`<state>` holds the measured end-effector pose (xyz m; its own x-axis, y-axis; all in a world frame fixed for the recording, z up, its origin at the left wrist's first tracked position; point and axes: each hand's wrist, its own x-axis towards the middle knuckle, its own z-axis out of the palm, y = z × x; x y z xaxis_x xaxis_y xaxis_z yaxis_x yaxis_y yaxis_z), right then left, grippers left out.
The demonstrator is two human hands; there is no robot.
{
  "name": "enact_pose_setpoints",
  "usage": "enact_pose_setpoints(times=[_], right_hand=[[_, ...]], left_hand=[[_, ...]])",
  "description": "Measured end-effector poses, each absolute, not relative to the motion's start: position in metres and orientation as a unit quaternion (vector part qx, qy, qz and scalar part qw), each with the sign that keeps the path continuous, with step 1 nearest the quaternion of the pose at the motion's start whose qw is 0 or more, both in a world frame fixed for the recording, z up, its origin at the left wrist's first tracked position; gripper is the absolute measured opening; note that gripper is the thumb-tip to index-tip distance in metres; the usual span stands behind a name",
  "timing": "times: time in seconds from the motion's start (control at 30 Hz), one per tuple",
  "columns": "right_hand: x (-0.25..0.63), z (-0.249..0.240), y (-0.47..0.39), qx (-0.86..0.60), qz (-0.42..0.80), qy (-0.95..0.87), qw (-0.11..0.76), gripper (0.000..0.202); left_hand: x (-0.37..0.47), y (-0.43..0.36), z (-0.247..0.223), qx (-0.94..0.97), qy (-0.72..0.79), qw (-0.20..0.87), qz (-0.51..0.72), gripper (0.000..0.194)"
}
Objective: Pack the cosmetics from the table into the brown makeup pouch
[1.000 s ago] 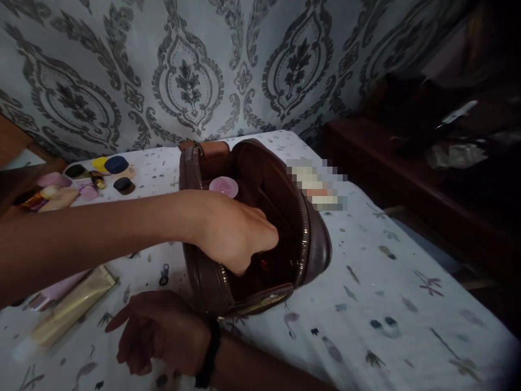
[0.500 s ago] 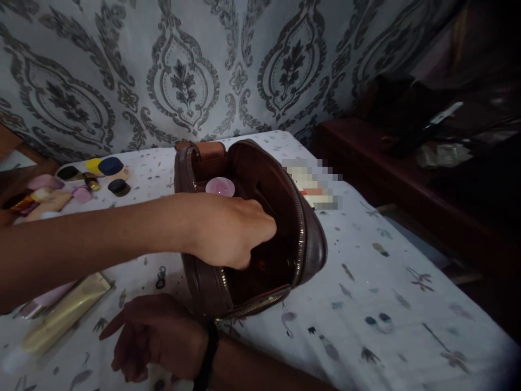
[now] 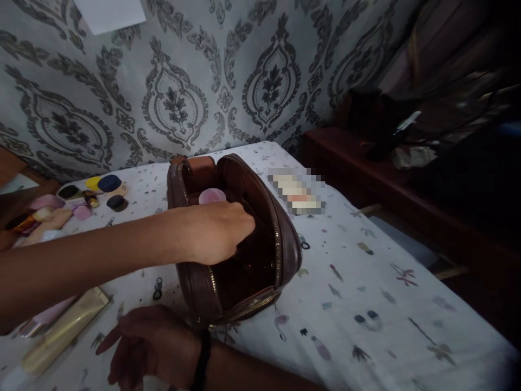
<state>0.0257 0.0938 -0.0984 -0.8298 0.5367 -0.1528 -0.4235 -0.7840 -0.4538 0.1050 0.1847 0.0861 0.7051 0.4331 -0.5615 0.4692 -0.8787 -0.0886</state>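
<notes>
A brown leather bag (image 3: pixel 290 244) with a gold zipper stands unzipped on the patterned white cloth. My left hand (image 3: pixel 222 231) reaches in from the left over its opening, fingers curled down together; the fingertips and anything they hold are hidden. Just behind it, inside the bag, shows a round pink lid (image 3: pixel 212 196). Near the bottom edge my right hand (image 3: pixel 152 345), a black band on its wrist, rests palm partly up with fingers apart and holds nothing. A gold tube (image 3: pixel 65 328) lies to the left of it.
Several small cosmetics, among them a dark blue round item (image 3: pixel 109 183) and a black cap (image 3: pixel 116 202), lie at the back left. Behind the bag's right side is a blurred-out flat item (image 3: pixel 299 193). A dark red wooden ledge (image 3: pixel 366 184) runs along the right.
The view has shifted, so the bag appears further left and a white sheet shows on the wall. My left hand stays in the bag's opening, its knuckles slightly further left and higher.
</notes>
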Motion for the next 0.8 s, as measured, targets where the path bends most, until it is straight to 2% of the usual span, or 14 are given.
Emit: enact_pose_setpoints(times=[0.37,0.6,0.8], right_hand=[[0.0298,-0.0894,0.0942,-0.146,0.932,-0.206,0.259,0.03],[0.027,-0.0949,0.0929,-0.145,0.927,-0.216,0.271,0.039],[0.027,-0.0946,0.0917,-0.144,0.925,-0.218,0.275,0.037]], left_hand=[[0.1064,0.1869,0.0804,0.927,0.251,0.0,-0.278,0.023],[0.1008,0.192,0.0763,0.938,0.248,0.032,-0.241,0.023],[0.0997,0.19,0.0769,0.932,0.266,0.025,-0.245,0.024]])
